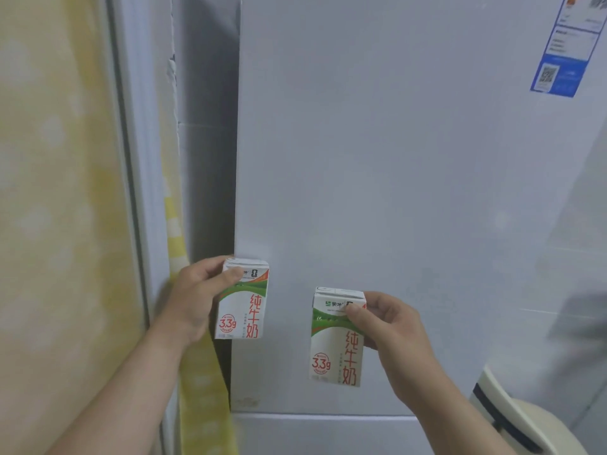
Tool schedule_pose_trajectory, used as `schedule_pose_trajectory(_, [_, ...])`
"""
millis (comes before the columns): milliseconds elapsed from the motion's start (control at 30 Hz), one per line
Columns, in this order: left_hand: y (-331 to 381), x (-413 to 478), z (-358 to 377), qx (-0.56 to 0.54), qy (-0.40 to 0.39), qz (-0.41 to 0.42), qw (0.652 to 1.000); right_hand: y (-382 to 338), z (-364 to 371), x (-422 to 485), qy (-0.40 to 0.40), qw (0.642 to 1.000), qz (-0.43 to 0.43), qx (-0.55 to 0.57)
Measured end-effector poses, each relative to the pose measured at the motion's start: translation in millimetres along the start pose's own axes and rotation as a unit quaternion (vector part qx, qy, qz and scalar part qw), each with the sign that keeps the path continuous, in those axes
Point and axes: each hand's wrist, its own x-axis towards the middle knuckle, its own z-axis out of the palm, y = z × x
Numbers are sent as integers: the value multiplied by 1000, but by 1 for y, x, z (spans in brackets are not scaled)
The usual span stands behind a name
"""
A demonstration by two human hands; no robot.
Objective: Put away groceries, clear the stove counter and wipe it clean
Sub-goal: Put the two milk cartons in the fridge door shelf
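Note:
I hold two small white milk cartons with green bands and red lettering in front of a closed white fridge door (377, 159). My left hand (193, 297) grips the left carton (243, 303) by its upper left side, close to the door's left edge. Lower and to the right, my right hand (391, 326) grips the right carton (338, 343) near its top right corner. Both cartons are upright and apart from each other.
The seam to a lower fridge door (328, 431) runs below the cartons. A yellow patterned wall (59, 208) and a white frame (144, 159) stand at the left, with a dark gap beside the fridge. A blue label (561, 60) sits top right; a cream appliance (525, 421) is bottom right.

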Motion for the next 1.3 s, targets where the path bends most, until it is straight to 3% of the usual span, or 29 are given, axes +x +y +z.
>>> schedule_pose_trajectory(400, [22,-88,7,28,-26,22,999,-29,-17,-50,15,999,-31,-2])
schedule_pose_trajectory(800, [50,-225,70,43,22,20,999,-68,-61,-159,-52,997,-47,-25])
schedule_pose_trajectory(1033, [61,-295,106,25,-19,6,999,-82,-106,-222,-55,997,-58,-23])
schedule_pose_trajectory(1300, [72,-341,137,10,-118,-6,993,-110,-155,-262,-15,997,-78,12])
